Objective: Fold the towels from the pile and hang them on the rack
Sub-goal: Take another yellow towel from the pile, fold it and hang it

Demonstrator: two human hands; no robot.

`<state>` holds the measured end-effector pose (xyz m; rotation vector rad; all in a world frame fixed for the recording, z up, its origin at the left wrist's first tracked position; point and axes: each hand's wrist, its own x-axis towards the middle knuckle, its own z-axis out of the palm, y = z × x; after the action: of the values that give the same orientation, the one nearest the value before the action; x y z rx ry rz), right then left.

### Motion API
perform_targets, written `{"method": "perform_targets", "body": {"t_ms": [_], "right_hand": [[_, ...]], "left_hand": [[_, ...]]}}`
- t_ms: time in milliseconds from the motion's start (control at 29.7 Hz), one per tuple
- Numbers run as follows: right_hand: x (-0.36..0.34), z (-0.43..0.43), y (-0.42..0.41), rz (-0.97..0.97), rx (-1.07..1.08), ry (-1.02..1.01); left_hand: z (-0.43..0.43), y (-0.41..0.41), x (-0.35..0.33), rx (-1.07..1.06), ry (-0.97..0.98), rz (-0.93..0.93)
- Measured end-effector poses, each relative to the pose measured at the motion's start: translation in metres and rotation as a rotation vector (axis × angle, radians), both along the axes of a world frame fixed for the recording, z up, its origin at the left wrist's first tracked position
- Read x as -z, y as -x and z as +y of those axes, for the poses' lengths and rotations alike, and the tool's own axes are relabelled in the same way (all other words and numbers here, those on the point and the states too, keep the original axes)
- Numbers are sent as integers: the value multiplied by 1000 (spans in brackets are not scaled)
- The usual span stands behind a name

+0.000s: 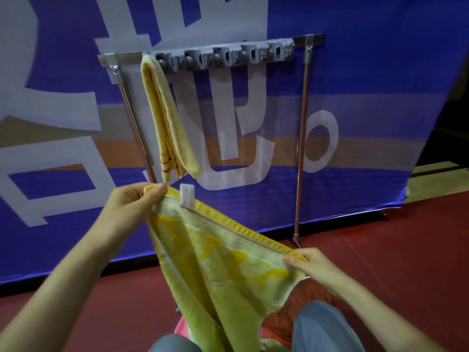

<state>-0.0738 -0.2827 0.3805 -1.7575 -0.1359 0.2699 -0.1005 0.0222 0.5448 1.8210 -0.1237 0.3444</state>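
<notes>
I pinch the towel (218, 262) top edge, left hand (132, 207) high, right hand (308, 262) low, before the rack (210, 50); uneven corners could skew the fold; hem may slip.

Rack (302, 128) on red floor (380, 250); folded towel (168, 118) hung

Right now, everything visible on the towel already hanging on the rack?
The hung towel is pale orange-yellow terry, folded into a long narrow strip of several layers. Red stripes mark one lower end. It drapes from the left end of the grey clip bar on the metal rack, hanging slightly slanted, lower end to the right. Neither hand touches it.
</notes>
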Motion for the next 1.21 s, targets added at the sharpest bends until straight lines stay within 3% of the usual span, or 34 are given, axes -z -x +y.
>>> {"method": "perform_targets", "body": {"t_ms": [371, 506, 741, 843, 910, 1078, 1213], "right_hand": [[-33, -4, -16, -36, 85, 45], [-42, 17, -17, -19, 91, 26], [-54, 53, -5, -154, 51, -124], [-58, 60, 1, -173, 1, -82], [-60, 61, 5, -117, -27, -79], [-69, 62, 15, 224, -146, -327], [-74, 62, 15, 319, -191, -394]], "left_hand": [[7, -6, 41, -198, -23, 137], [-22, -7, 69, -167, -13, 183], [-66, -7, 107, -36, 42, 230], [-76, -2, 109, 20, 107, 268], [-81, 3, 111, 65, 127, 277], [-80, 10, 112, 122, 139, 258], [-86, 11, 110, 232, 145, 249]]}}
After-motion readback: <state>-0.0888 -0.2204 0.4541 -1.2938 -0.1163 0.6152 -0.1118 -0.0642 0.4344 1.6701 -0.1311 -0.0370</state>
